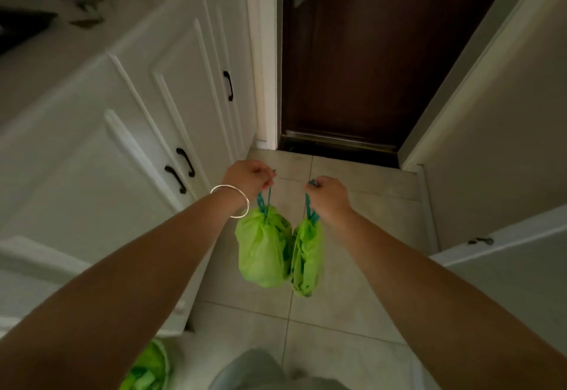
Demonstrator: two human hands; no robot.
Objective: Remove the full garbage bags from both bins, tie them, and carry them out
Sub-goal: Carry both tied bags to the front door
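Two tied green garbage bags hang side by side above the tiled floor. My left hand (250, 176), with a silver bangle on its wrist, grips the teal drawstring of the left bag (264, 248). My right hand (329, 195) grips the teal drawstring of the right bag (308, 259). The two bags touch each other. At the bottom left edge, a bin (150, 369) with a green liner shows partly under my left arm.
A dark brown door (368, 58) stands shut straight ahead, with a metal threshold (337, 141) at its foot. White cabinets with black handles (147, 119) line the left side. A beige wall (497, 132) and a white ledge close in on the right. Tiled floor (352, 313) lies between.
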